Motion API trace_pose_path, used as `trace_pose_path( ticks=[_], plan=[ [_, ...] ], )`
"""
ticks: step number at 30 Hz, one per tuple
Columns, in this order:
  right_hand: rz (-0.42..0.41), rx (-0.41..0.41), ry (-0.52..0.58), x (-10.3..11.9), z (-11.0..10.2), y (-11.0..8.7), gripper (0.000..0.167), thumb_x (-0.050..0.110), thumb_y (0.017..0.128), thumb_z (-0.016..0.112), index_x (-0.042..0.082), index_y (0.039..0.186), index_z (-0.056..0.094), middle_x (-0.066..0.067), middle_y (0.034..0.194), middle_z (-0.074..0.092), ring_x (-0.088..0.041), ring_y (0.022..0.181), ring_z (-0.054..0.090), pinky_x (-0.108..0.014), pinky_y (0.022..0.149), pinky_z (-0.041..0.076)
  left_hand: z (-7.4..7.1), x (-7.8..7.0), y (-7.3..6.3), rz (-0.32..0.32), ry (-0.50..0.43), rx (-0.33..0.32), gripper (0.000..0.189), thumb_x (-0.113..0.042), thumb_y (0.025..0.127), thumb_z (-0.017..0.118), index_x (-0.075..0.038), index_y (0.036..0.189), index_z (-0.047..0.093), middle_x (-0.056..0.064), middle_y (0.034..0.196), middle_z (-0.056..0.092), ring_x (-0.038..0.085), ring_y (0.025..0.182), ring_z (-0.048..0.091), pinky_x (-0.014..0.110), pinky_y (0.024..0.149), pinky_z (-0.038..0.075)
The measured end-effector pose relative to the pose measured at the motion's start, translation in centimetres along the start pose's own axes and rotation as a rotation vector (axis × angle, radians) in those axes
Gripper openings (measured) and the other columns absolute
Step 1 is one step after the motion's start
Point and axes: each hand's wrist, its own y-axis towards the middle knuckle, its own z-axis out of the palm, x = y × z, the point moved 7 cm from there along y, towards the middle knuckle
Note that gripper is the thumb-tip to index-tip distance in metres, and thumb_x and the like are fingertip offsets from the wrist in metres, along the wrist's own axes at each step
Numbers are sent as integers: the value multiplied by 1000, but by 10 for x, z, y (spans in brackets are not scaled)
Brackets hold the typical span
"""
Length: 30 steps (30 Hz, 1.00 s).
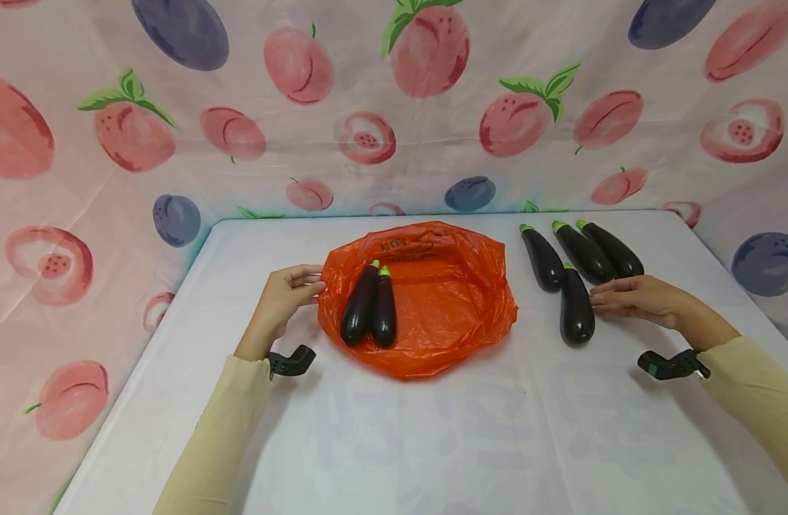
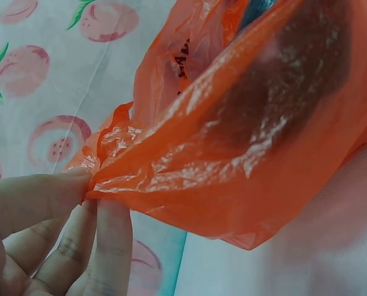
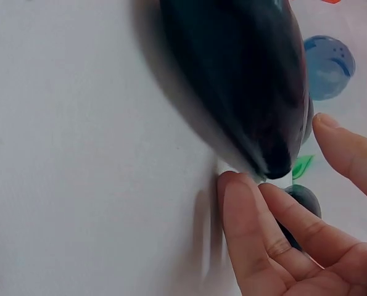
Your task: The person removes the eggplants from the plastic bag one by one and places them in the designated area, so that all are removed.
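An orange plastic bag (image 1: 445,307) lies with its mouth spread wide, two dark eggplants (image 1: 360,307) side by side in its left part. My left hand (image 1: 281,300) pinches the bag's left rim between thumb and fingers; the left wrist view shows the gathered plastic (image 2: 127,176) up close. My right hand (image 1: 645,297) is just right of the nearest loose eggplant (image 1: 576,307). In the right wrist view its thumb stands apart from the fingers (image 3: 242,216), by one end of that eggplant (image 3: 245,80), with nothing gripped.
Behind that eggplant lie three more: one eggplant (image 1: 543,261) to the left, a middle eggplant (image 1: 583,254) and a right eggplant (image 1: 613,250) close together. All rest on the white table (image 1: 432,443). A fruit-patterned cloth (image 1: 426,150) hangs behind it.
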Motion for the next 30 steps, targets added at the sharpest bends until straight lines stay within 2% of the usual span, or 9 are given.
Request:
trace_pose_path(
  ticks=[3, 6, 12, 18, 24, 27, 30],
  plan=[
    [11, -16, -47, 1, 2, 0, 51, 20, 93, 59, -10, 131, 44, 16, 93, 64, 0, 89, 64, -28, 87, 55, 0, 0, 0, -1, -1, -1, 34, -9, 91, 60, 3, 123, 58, 20, 111, 65, 4, 80, 65, 22, 74, 57],
    [18, -27, -92, 3, 5, 1, 63, 25, 93, 59, -14, 136, 34, 16, 94, 60, 1, 89, 62, -30, 89, 54, 0, 0, 0, -2, -6, -1, 34, -9, 91, 60, 3, 123, 58, 18, 109, 65, 3, 79, 65, 22, 74, 57],
    [40, -31, -66, 2, 7, 4, 69, 26, 92, 61, -14, 138, 28, 16, 93, 60, 1, 88, 62, -31, 89, 54, 0, 0, 0, 4, -21, 0, 34, -8, 90, 60, 4, 122, 58, 12, 104, 67, 3, 78, 65, 22, 73, 58],
    [51, -38, -11, 1, 8, 6, 64, 23, 91, 63, -12, 136, 34, 17, 90, 61, 1, 87, 63, -29, 88, 55, 1, 0, 0, 9, -26, 3, 34, -7, 90, 60, 5, 122, 57, 11, 102, 67, 2, 78, 65, 22, 73, 58],
    [43, -45, 31, 1, 5, 5, 39, 21, 90, 63, 4, 123, 53, 17, 89, 62, 1, 86, 63, -26, 85, 55, 0, 0, 0, 10, -22, 6, 34, -8, 91, 60, 4, 123, 57, 8, 100, 67, 3, 77, 65, 22, 72, 57],
    [44, -42, 44, 1, 5, 5, 28, 21, 90, 64, 12, 115, 58, 17, 89, 62, 0, 86, 63, -26, 86, 55, 0, 1, 0, 0, -14, 3, 34, -8, 91, 60, 4, 123, 58, 7, 100, 67, 3, 78, 65, 22, 73, 57],
    [54, -35, 43, 0, 6, 5, 31, 22, 90, 64, 9, 117, 57, 16, 90, 62, -1, 87, 63, -29, 87, 55, -1, 1, -1, -5, -8, 0, 34, -9, 91, 60, 3, 123, 58, 7, 100, 67, 3, 78, 65, 22, 73, 57]
  ],
)
